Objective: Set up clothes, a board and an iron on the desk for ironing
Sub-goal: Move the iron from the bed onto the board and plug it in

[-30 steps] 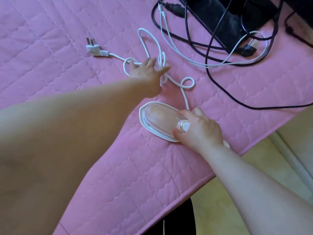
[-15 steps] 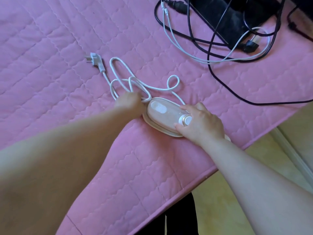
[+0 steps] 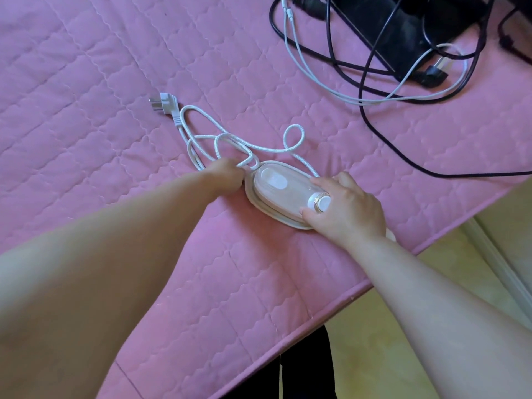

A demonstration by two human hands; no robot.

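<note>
A small white iron (image 3: pixel 277 192) with a clear top and a silver dial lies flat on the pink quilted pad (image 3: pixel 100 96) that covers the desk. My right hand (image 3: pixel 347 210) grips the iron's rear end around the dial. The iron's white cord (image 3: pixel 244 145) lies in loose loops just beyond its nose, ending in a white plug (image 3: pixel 164 102) further left. My left hand (image 3: pixel 226 175) is closed on a bunch of cord loops right beside the iron's nose. No clothes are in view.
A tangle of black and white cables (image 3: pixel 374 82) and a black device (image 3: pixel 403 33) lie at the far right of the pad. The desk's near edge (image 3: pixel 331 300) runs diagonally, with yellowish floor (image 3: pixel 417 326) beyond it at lower right.
My left hand has pulled the cord loops from further out in toward the iron's nose and closed on them. The plug has slid closer. My right hand stays on the iron.
</note>
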